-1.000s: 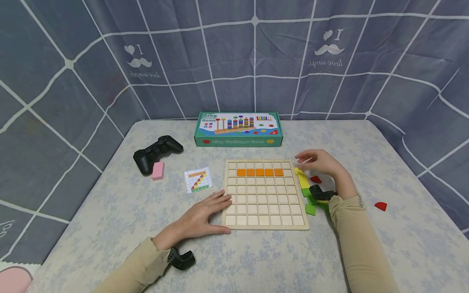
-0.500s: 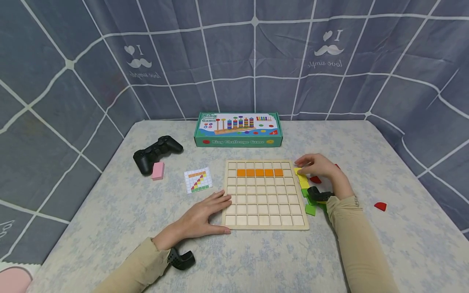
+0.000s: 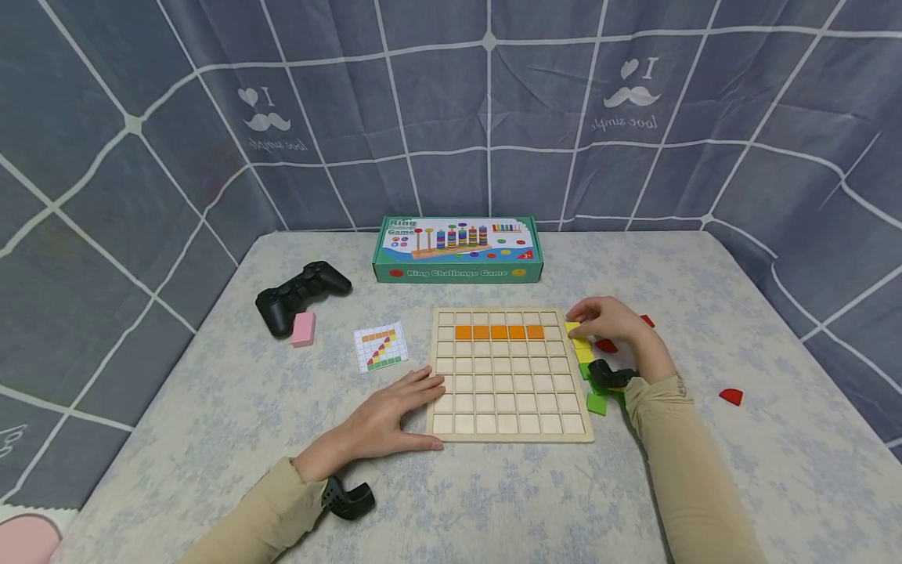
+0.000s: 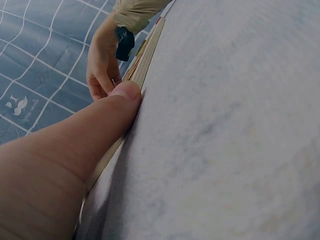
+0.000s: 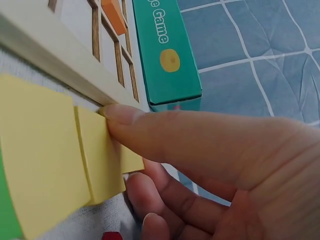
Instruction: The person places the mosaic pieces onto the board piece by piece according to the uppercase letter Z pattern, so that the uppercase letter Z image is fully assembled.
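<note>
Here, the farthest yellow tile inside the nearly closed right grip, apparently pinched.

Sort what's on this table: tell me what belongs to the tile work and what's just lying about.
Part of the job, it seems:
board, steadied by the left hand
orange tiles, set in it
yellow tiles, touched by the right hand
green tiles
red pieces
card, showing a pattern in those colours

Probably just lying about:
controller
pink block
box
</note>
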